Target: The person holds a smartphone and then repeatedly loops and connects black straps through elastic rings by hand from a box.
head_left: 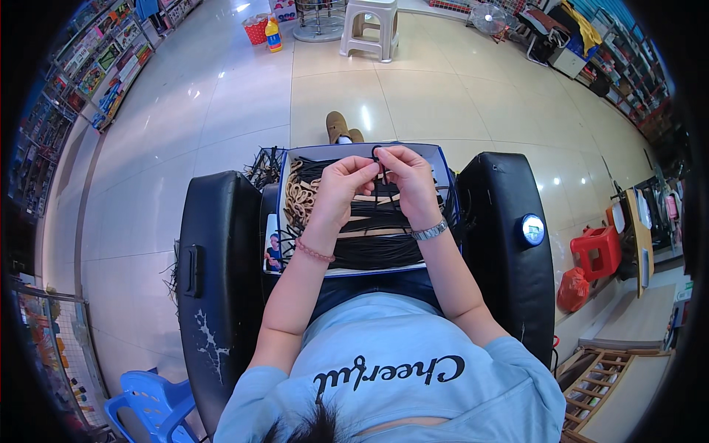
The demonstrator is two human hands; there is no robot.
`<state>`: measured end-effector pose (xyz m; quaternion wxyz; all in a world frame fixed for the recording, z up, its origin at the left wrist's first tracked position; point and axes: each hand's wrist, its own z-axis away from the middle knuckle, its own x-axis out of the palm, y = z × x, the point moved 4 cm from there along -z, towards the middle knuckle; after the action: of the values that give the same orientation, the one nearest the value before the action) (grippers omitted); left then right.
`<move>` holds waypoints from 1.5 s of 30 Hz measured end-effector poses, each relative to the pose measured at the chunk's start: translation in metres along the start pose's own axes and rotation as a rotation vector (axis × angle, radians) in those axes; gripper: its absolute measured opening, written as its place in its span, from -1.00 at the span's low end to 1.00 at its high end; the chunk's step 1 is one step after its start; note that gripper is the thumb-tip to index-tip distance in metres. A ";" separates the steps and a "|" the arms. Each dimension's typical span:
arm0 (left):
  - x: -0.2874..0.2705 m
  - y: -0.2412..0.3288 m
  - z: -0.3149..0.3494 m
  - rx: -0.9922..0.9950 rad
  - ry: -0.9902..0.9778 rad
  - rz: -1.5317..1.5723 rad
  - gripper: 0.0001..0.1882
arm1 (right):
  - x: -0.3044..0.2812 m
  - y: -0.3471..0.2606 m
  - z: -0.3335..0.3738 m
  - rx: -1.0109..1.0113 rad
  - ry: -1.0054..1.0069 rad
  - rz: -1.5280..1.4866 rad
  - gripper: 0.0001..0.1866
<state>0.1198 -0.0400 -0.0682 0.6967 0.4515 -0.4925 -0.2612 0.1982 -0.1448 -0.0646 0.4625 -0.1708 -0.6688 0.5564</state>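
Near 12 o'clock, both bare hands meet over an open, blue-edged cardboard box [317, 152] lying between the left armrest [221, 214] and the right armrest [509, 266], both black and padded. The left hand [343, 184] and right hand [408, 177] each press thumb and forefinger together on a thin black cord [382, 179], whose exact path the fingers partly hide. Beneath, straight black cords [377, 255] lie toward 6 o'clock, looped tan cords [301, 188] between 9 and 10.

Likely hazards: the cord could slip, each pinch bearing on only a short length, or tangle with the loose strands just below. Black strand ends [264, 166] showing past the rim at 10 o'clock could catch on the left armrest and drag others out. If lowered, the metal-banded wristwatch [430, 231], at 5 o'clock from the fingers, or the beaded bracelet [314, 252], at 7, might snag a strand. The box appears to sit over the lap, its support hidden; shifting legs could tilt it.
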 end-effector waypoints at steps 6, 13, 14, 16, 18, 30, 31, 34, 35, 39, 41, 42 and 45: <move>-0.002 -0.003 -0.002 -0.039 -0.031 0.005 -0.91 | 0.007 0.002 0.002 0.010 -0.028 -0.036 -0.90; -0.006 -0.002 -0.004 0.046 0.094 -0.055 -0.91 | 0.011 0.012 0.009 -0.005 0.161 -0.052 -0.82; -0.006 -0.003 -0.005 0.047 0.096 -0.055 -0.91 | 0.009 0.015 0.012 -0.004 0.159 -0.052 -0.82; -0.005 -0.001 -0.005 0.140 0.144 -0.059 -0.91 | 0.010 0.018 0.019 -0.011 0.030 0.114 -0.79; -0.006 0.003 -0.008 0.185 0.170 -0.061 -0.91 | 0.008 0.020 0.025 -0.012 -0.036 0.197 -0.78; -0.025 0.022 -0.030 0.172 0.233 -0.027 -0.85 | 0.010 0.032 0.062 0.400 -0.464 0.021 -0.71; -0.029 0.019 -0.033 0.167 0.232 -0.028 -0.85 | 0.009 0.033 0.064 0.404 -0.473 0.021 -0.71; -0.034 0.015 -0.036 0.157 0.229 -0.032 -0.84 | 0.008 0.037 0.066 0.411 -0.492 0.020 -0.71; -0.034 0.014 -0.036 0.155 0.237 -0.009 -0.85 | 0.007 0.039 0.067 0.407 -0.498 0.044 -0.70; -0.033 0.012 -0.034 0.122 0.206 0.097 -0.87 | 0.004 0.047 0.066 0.387 -0.530 0.131 -0.70; -0.028 0.011 -0.032 0.061 0.113 0.217 -0.89 | 0.004 0.049 0.065 0.366 -0.569 0.211 -0.71; -0.028 0.012 -0.030 0.062 0.112 0.217 -0.89 | 0.003 0.050 0.063 0.365 -0.569 0.211 -0.71; -0.022 0.016 -0.023 0.053 0.027 0.042 -0.89 | -0.015 0.024 0.037 -0.142 -0.049 0.450 -0.74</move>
<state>0.1313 -0.0068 -0.0667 0.6965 0.4626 -0.4993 -0.2272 0.1692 -0.1697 -0.0904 0.2974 -0.3339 -0.6625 0.6010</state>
